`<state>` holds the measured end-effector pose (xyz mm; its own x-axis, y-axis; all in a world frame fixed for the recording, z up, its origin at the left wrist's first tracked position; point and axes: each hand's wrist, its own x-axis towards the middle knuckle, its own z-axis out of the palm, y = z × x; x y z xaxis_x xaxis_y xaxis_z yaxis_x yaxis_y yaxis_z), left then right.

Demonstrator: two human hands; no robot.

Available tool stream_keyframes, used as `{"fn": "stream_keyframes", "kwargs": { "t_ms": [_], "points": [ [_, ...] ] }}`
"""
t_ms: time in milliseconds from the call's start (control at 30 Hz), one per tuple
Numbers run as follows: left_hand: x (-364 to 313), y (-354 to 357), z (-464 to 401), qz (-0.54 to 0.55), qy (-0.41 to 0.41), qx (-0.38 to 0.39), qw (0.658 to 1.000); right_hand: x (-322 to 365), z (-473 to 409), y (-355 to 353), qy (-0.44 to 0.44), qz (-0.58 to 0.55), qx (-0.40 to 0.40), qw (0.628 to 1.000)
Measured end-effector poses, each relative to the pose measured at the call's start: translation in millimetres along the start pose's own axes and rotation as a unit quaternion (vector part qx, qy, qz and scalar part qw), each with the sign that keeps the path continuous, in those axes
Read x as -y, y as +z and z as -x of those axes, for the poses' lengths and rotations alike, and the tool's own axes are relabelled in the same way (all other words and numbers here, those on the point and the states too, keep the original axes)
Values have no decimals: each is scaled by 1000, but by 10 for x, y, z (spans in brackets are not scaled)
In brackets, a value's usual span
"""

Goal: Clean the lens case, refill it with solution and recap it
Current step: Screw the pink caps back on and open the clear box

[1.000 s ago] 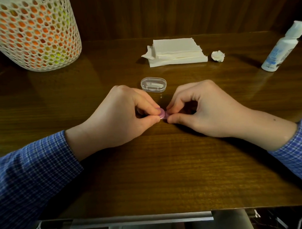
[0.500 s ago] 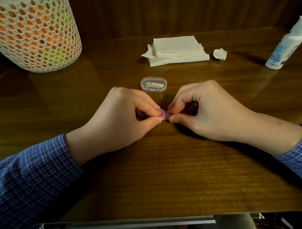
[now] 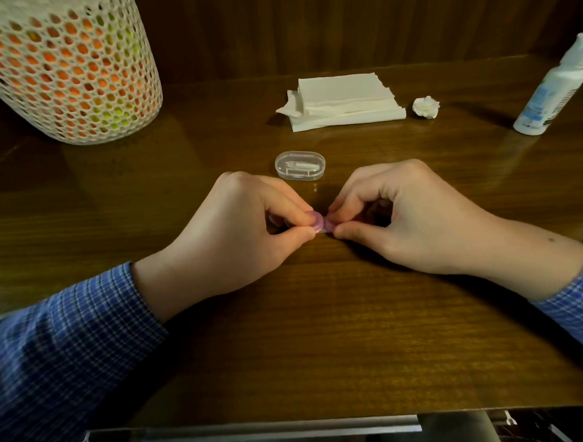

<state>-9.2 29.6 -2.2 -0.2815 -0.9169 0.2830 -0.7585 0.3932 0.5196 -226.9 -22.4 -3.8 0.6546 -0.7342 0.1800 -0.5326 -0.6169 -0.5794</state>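
A small pink lens case (image 3: pixel 321 223) with round caps lies low over the brown table (image 3: pixel 287 336), mostly hidden by fingers. My left hand (image 3: pixel 237 236) pinches its left cap between thumb and forefinger. My right hand (image 3: pixel 402 217) pinches its right cap the same way. The white solution bottle (image 3: pixel 551 92) with a blue label stands at the far right, tilted in the wide-angle view, cap on. A stack of white tissues (image 3: pixel 342 101) lies at the back middle, and a crumpled tissue ball (image 3: pixel 426 107) sits just right of it.
A clear oval plastic box (image 3: pixel 299 165) with small white tools inside sits just behind my hands. A white mesh basket (image 3: pixel 66 66) with orange and green contents stands at the back left. A dark wooden wall rises behind the table.
Both hands stay on the pink case at the same spot. The camera view shifted slightly, so the bottle sits nearer the right edge.
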Motion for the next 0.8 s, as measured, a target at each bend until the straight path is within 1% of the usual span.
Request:
{"fn": "stream_keyframes", "kwargs": {
  "t_ms": [133, 333, 567, 667, 733, 800],
  "points": [
    [16, 1, -8, -8, 7, -7, 1000, 31, 15, 80, 10, 14, -32, 999],
    [33, -15, -25, -8, 17, -4, 1000, 53, 2, 85, 15, 4, -40, 999],
    [62, -25, -34, 13, 27, 6, 1000, -17, -39, 0, -6, 3, 6, 1000],
    [83, -29, -41, 13, 36, 14, 999, -61, -41, -49, -17, -30, 21, 999],
    [99, -30, -47, 14, 39, 20, 999, -76, -91, -82, -14, -69, -19, 997],
    [119, -32, -52, 29, 34, 22, 999, -107, -258, -98, 8, -60, -77, 995]
  ]
}}
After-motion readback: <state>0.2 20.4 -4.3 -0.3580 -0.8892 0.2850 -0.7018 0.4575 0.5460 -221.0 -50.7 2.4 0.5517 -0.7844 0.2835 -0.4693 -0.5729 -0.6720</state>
